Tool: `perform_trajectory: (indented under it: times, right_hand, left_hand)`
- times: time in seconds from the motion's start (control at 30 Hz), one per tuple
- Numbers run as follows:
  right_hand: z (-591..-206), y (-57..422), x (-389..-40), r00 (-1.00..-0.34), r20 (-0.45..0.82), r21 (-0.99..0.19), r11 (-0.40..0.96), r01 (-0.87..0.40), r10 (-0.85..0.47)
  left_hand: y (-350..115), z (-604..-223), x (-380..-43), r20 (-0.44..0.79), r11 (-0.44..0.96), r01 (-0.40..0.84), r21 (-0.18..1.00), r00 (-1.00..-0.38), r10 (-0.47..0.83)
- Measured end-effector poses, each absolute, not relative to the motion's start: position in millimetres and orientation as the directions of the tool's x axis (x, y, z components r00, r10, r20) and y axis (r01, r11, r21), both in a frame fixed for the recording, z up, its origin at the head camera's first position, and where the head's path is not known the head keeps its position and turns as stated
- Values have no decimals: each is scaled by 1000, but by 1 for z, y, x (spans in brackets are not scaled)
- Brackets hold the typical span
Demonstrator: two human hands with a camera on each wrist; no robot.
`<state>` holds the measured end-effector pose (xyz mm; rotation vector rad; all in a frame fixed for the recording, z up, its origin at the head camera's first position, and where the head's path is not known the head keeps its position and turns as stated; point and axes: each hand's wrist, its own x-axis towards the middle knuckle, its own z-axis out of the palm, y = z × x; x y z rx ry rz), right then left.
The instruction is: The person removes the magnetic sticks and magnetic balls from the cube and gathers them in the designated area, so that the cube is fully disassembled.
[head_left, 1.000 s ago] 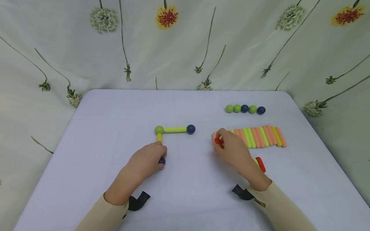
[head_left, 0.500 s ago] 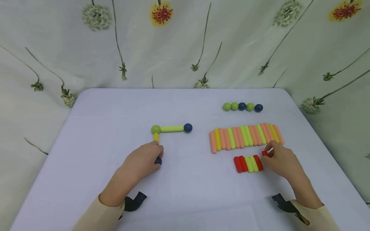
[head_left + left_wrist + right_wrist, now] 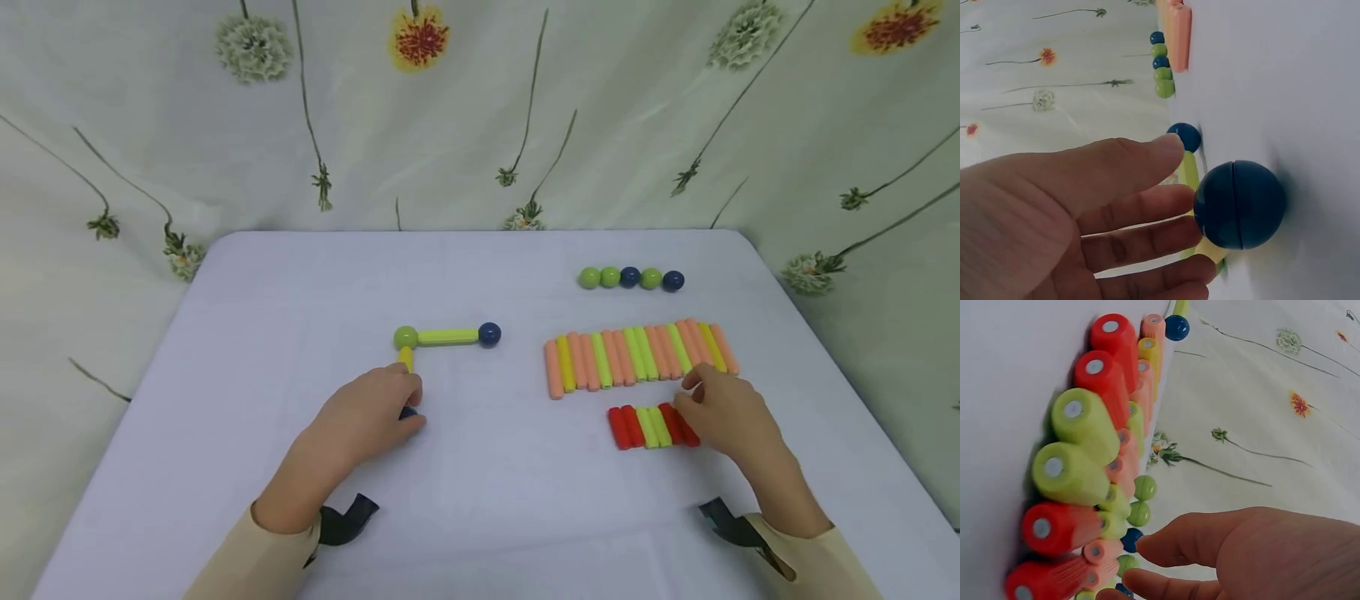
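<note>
My left hand [image 3: 367, 421] lies over the near end of a yellow stick [image 3: 406, 358], fingertips right at a dark blue ball [image 3: 1241, 205], thumb held apart. That stick runs up to a green ball [image 3: 406, 337], from which a yellow-green stick [image 3: 447, 337] leads right to another blue ball [image 3: 490, 335]. My right hand [image 3: 727, 412] hovers at the right end of a row of short red and yellow-green sticks with silvery tips. The end red stick [image 3: 1050, 578] lies beside its neighbour, with thumb and fingers spread apart from it in the right wrist view.
Behind the short row lies a long row of salmon, yellow and yellow-green sticks [image 3: 622, 357]. Several green and blue balls [image 3: 630, 277] stand in line farther back. A flowered cloth [image 3: 450, 150] hangs behind the white table [image 3: 315, 283].
My right hand has moved right from the left end of the long row, carrying a red stick, and let go of it at the short row's end. My left hand's grip has loosened.
</note>
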<state>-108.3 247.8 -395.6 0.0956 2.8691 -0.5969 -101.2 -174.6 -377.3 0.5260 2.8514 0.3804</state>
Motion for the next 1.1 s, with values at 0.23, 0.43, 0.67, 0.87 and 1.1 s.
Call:
perform_trajectory:
  times: [0.23,0.43,0.67,0.87,1.1]
  right_hand:
    - [-373,202,-136,-985,-147,-388,921,-29,-93]
    - [-357,133,-170,-941,-154,-464,863,-199,-300]
    - [-376,64,-210,-832,-203,-448,804,-390,-517]
    - [-395,40,-218,-845,-199,-384,833,-399,-496]
    - [-397,29,-223,-819,-199,-279,832,-480,-539]
  left_hand:
    - [-191,-375,-132,-8,864,328,383,-934,358]
    - [-196,-381,-169,62,833,386,396,-916,395]
    - [-190,-408,-194,-22,856,356,374,-920,392]
    - [-185,-413,-194,26,847,375,376,-918,395]
    - [-190,-413,-195,29,869,364,334,-926,377]
